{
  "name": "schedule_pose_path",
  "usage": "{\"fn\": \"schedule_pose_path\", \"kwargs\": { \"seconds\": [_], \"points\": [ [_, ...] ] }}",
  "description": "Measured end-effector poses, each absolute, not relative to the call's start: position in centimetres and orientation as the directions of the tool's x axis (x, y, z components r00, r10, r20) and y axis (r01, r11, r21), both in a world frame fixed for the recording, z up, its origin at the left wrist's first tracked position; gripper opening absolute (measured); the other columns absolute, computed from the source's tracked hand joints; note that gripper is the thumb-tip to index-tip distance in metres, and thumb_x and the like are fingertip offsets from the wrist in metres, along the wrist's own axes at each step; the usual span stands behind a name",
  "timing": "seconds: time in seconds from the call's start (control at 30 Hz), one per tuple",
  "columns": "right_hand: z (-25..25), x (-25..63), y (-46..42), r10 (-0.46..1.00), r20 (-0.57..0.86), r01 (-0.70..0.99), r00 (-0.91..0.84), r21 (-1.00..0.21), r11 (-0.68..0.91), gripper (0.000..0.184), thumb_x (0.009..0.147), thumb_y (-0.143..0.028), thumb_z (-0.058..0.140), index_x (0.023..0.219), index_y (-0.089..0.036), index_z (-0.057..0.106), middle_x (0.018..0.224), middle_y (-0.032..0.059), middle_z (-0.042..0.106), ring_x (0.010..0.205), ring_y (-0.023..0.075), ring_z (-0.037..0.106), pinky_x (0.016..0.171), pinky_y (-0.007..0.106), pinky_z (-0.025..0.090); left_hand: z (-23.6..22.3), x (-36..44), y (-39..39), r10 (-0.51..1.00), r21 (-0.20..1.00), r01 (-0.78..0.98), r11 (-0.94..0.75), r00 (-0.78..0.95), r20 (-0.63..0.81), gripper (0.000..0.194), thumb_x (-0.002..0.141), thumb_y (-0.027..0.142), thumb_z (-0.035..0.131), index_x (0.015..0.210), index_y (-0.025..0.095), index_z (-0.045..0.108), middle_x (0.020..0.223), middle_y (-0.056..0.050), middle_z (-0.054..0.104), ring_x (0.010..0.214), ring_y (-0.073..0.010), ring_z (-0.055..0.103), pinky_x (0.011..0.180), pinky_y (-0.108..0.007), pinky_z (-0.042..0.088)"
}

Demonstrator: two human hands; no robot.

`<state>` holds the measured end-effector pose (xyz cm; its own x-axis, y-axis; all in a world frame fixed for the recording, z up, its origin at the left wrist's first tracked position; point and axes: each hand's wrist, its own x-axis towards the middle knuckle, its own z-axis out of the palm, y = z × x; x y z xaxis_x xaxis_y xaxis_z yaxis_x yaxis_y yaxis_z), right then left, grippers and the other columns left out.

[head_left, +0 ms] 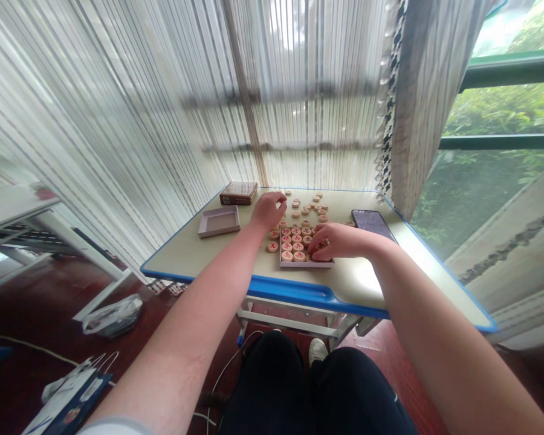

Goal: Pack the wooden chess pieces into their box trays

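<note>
Pieces (298,246) lie face up in rows in the tray (308,264), under the right hand and just left of it; loose pieces (296,214) are scattered beyond the tray, ahead of the right hand and to the right of the left hand.

To fill the tray well, I would lower each disc flat, red face up, against its neighbour and the wall, and let go without dragging the row askew. Keeping the wrist high should leave the gap in view.

The right hand (329,240) is bent over the tray's right part, fingertips down among the discs; whether they are clamped on one, I cannot tell. The left hand (268,208) is loosely curled above the table (254,260), thumb and forefinger slightly apart, nothing visible between them.
</note>
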<state>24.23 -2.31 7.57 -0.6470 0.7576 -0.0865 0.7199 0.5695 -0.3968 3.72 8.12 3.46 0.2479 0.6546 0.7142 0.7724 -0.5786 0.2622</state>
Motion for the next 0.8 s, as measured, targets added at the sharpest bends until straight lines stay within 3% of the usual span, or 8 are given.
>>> {"fn": "schedule_pose_path", "kwargs": {
  "seconds": [0.3,0.43,0.57,0.67,0.8],
  "points": [
    [7.9,24.1,-2.5,0.812,-0.033,0.741,-0.582,-0.433,0.513,0.026,0.073,-0.040,0.061,0.088,-0.023,0.074,0.095,0.0044,0.066,0.082,0.0181,0.059,0.075,0.027,0.044,3.4,3.6,8.0,0.704,0.261,0.800,-0.540,0.260,0.660,0.017,0.080,0.022,0.050,0.084,0.017,0.065,0.086,-0.005,0.068,0.085,-0.0185,0.060,0.083,-0.034,0.047],
    [7.2,25.1,-1.2,0.924,0.068,0.830,-0.376,-0.419,0.368,0.030,0.078,-0.042,0.054,0.096,-0.023,0.071,0.092,0.0053,0.067,0.078,0.0181,0.060,0.069,0.027,0.045,3.1,3.5,8.0,0.757,0.271,0.806,-0.527,0.299,0.580,0.020,0.080,0.025,0.051,0.089,0.017,0.067,0.091,-0.006,0.068,0.088,-0.0196,0.061,0.085,-0.035,0.047],
    [5.8,26.8,0.9,0.975,0.216,0.948,-0.050,-0.298,0.115,0.034,0.079,-0.034,0.051,0.106,-0.022,0.067,0.107,0.0103,0.063,0.086,0.0218,0.060,0.074,0.030,0.045,3.0,3.8,7.9,0.808,0.339,0.769,-0.542,0.366,0.462,0.025,0.081,0.031,0.051,0.092,0.017,0.069,0.096,-0.007,0.069,0.095,-0.0215,0.061,0.090,-0.036,0.045],
    [5.1,27.5,1.7,0.978,0.209,0.962,-0.007,-0.265,0.063,0.034,0.076,-0.026,0.051,0.107,-0.023,0.067,0.112,0.0104,0.061,0.092,0.0219,0.059,0.079,0.029,0.044,3.0,4.1,7.7,0.813,0.422,0.701,-0.575,0.429,0.395,0.032,0.083,0.039,0.048,0.097,0.019,0.069,0.102,-0.006,0.069,0.098,-0.0199,0.061,0.089,-0.033,0.045],
    [5.1,27.5,1.8,0.990,0.143,0.960,-0.004,-0.276,0.044,0.033,0.074,-0.021,0.051,0.101,-0.025,0.070,0.103,0.0086,0.066,0.090,0.0218,0.061,0.076,0.029,0.045,2.9,4.2,7.4,0.785,0.486,0.618,-0.618,0.517,0.341,0.038,0.085,0.045,0.045,0.094,0.019,0.070,0.108,-0.004,0.068,0.097,-0.0174,0.062,0.088,-0.027,0.045]
  ]
}}
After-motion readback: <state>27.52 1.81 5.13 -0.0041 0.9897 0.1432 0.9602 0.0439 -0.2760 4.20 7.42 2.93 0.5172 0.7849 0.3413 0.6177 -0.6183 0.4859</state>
